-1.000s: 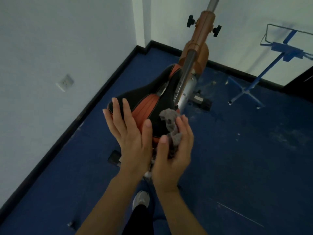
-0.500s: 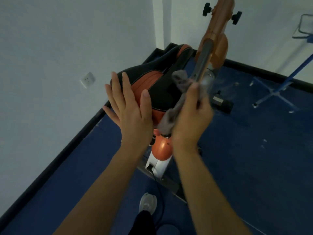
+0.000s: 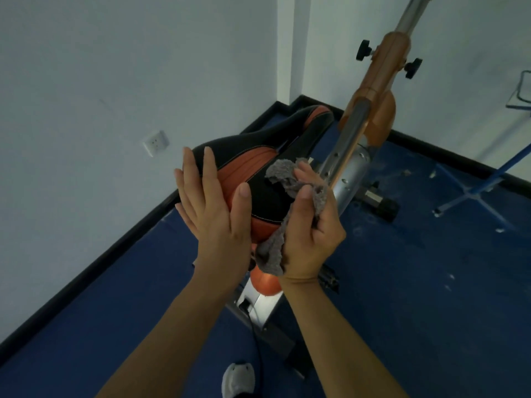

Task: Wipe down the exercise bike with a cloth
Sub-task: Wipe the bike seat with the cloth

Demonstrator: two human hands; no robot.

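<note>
Saddle (image 3: 258,159) steadied by my flat left hand (image 3: 218,214); right hand (image 3: 310,225) clutches the cloth (image 3: 284,179), whose loose tail could snag underneath.

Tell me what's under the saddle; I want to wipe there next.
Below the saddle an orange housing and silver frame show. The seat post and the saddle's underside are hidden by the left hand, the right hand and its grey cloth.

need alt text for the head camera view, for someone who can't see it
A person's right hand holds a grey cloth against a black and orange exercise bike saddle, while the open left hand steadies its rear. Blue floor and white walls surround the bike.
</note>
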